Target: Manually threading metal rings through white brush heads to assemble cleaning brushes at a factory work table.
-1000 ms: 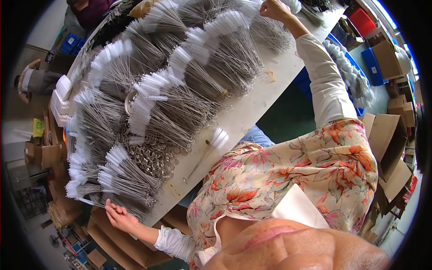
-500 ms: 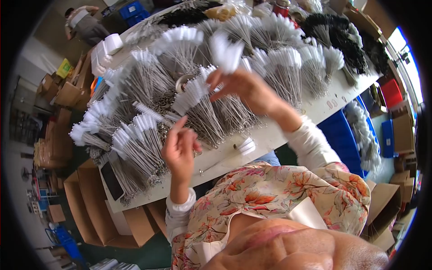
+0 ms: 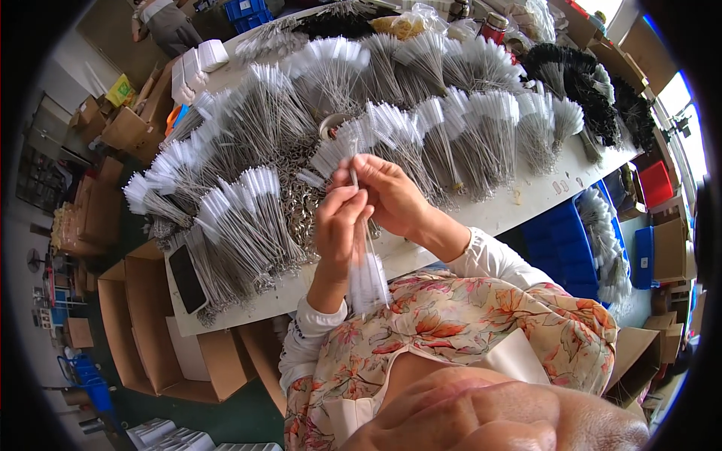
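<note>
Several thin wire brushes (image 3: 368, 286) with white bristles hang heads down in front of my chest. Their wire stems run up between my hands. My left hand (image 3: 338, 229) is closed in a pinch around the stems. Just above and to its right, my right hand (image 3: 395, 197) pinches the upper wire ends. Whether a small metal part is also between the fingertips is too small to tell. Beyond my hands, bundles of like white brushes (image 3: 489, 120) cover the table. A heap of small metal clasps (image 3: 298, 214) lies left of my left hand.
A black phone (image 3: 187, 279) rests on the white table (image 3: 553, 161) at its left end. A small bowl (image 3: 331, 125) stands among the bundles. Black brushes (image 3: 575, 64) lie far right. Open cardboard boxes (image 3: 162, 338) are at lower left, a blue bin (image 3: 560, 240) at right.
My right hand has come down and left from the far bundles to meet my left hand. Brushes now hang between them. The short white brush at the table's front edge is no longer visible there.
</note>
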A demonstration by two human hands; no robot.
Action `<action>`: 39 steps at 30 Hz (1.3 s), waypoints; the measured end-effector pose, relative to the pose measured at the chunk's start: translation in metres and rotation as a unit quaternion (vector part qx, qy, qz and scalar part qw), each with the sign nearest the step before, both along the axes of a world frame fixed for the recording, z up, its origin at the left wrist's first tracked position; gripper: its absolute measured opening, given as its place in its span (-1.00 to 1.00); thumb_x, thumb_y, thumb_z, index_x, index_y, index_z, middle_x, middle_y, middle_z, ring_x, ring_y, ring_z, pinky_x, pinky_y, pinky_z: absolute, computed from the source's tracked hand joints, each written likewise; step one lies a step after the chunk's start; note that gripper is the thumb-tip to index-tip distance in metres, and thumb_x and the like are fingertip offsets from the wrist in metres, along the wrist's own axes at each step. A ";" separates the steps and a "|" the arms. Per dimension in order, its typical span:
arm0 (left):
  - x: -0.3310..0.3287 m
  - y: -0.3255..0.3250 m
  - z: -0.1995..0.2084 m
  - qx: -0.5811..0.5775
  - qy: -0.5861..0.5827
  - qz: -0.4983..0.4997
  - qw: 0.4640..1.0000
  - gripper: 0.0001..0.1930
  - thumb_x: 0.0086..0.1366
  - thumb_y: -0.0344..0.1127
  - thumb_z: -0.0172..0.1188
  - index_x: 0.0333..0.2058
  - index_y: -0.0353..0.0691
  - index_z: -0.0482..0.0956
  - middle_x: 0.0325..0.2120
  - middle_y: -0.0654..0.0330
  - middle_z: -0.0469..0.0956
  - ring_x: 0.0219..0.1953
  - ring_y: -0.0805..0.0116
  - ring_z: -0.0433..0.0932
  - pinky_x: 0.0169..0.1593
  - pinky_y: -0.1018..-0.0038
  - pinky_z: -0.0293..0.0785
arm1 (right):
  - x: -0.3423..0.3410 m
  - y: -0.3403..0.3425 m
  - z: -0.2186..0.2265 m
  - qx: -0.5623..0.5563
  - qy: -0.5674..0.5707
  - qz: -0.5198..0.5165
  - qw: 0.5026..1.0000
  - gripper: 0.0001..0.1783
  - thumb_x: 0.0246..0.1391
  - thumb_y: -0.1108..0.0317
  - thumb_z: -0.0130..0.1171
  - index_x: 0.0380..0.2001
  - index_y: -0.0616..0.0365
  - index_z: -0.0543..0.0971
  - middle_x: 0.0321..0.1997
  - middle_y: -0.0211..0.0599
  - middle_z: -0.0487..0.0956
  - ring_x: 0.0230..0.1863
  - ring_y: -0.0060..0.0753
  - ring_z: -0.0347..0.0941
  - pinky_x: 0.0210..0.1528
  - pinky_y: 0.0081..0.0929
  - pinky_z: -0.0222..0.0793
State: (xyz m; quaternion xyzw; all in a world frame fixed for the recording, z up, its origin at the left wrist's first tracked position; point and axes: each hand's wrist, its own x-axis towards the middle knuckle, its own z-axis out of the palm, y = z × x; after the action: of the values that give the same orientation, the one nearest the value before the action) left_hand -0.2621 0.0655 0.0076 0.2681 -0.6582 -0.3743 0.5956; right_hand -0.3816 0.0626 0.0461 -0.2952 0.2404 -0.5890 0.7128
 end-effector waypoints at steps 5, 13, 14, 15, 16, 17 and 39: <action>0.024 0.000 0.031 -0.310 -0.220 0.085 0.921 -0.53 0.08 -0.43 0.26 0.00 -0.29 0.42 -0.05 0.03 0.32 -0.03 0.16 0.36 0.01 0.36 0.35 | -0.032 -0.006 0.010 -0.015 -0.119 0.052 0.991 -0.83 0.23 0.32 -0.09 -0.28 0.15 0.44 -0.44 -0.48 0.50 -0.43 -0.53 0.41 -0.33 -0.55 0.41; 0.015 0.008 0.068 -0.055 -0.062 -0.205 0.975 -0.12 0.02 0.00 0.31 0.20 -0.31 0.06 0.15 -0.09 0.09 0.09 0.08 0.31 0.06 0.29 0.33 | -0.021 0.026 0.032 -0.245 0.495 0.056 0.832 -0.83 0.05 0.36 0.10 -0.37 0.26 0.52 -0.46 -0.27 0.56 -0.44 -0.56 0.45 -0.37 -0.51 0.36; 0.019 0.009 0.068 -0.058 -0.061 -0.204 0.975 -0.12 0.02 0.00 0.31 0.20 -0.31 0.06 0.15 -0.09 0.09 0.09 0.08 0.31 0.06 0.29 0.33 | -0.025 0.028 0.032 -0.249 0.492 0.042 0.833 -0.83 0.06 0.36 0.09 -0.38 0.26 0.52 -0.48 -0.31 0.55 -0.46 -0.59 0.44 -0.39 -0.53 0.35; 0.026 0.006 0.066 -0.089 -0.104 -0.164 0.977 -0.30 0.04 -0.09 0.30 0.07 -0.28 0.20 0.01 -0.01 0.22 -0.01 0.12 0.37 -0.01 0.31 0.37 | -0.030 0.030 0.032 -0.248 0.493 0.038 0.833 -0.83 0.06 0.36 0.09 -0.38 0.26 0.52 -0.48 -0.31 0.55 -0.46 -0.59 0.44 -0.39 -0.53 0.35; 0.033 0.003 0.064 -0.120 -0.145 -0.124 0.974 -0.48 0.05 -0.18 0.30 -0.06 -0.25 0.34 -0.13 0.06 0.35 -0.11 0.16 0.43 -0.08 0.34 0.40 | -0.036 0.032 0.033 -0.240 0.473 0.059 0.846 -0.83 0.08 0.34 0.08 -0.39 0.24 0.52 -0.51 -0.36 0.53 -0.48 -0.61 0.41 -0.42 -0.56 0.33; 0.036 0.003 0.063 -0.150 -0.185 -0.083 0.968 -0.66 0.06 -0.28 0.29 -0.18 -0.23 0.48 -0.27 0.14 0.49 -0.21 0.20 0.48 -0.16 0.37 0.43 | -0.040 0.035 0.035 -0.231 0.454 0.081 0.857 -0.82 0.10 0.32 0.07 -0.40 0.23 0.53 -0.53 -0.42 0.51 -0.51 -0.64 0.39 -0.45 -0.59 0.31; 0.100 0.081 -0.064 0.215 -0.296 0.180 0.913 -0.72 0.11 -0.21 0.26 -0.30 -0.29 0.53 -0.67 0.20 0.50 -0.63 0.49 0.48 -0.51 0.55 0.40 | -0.111 0.106 -0.061 -0.122 0.656 -0.036 0.744 -0.87 0.01 0.57 0.07 -0.34 0.28 0.56 -0.45 -0.32 0.54 -0.48 -0.55 0.45 -0.43 -0.64 0.36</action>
State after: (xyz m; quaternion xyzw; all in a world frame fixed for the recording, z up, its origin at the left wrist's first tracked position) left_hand -0.1625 0.1465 -0.0560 0.6024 -0.6484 -0.2968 0.3587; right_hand -0.4928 0.1682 -0.0150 -0.6847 0.5852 -0.2994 0.3148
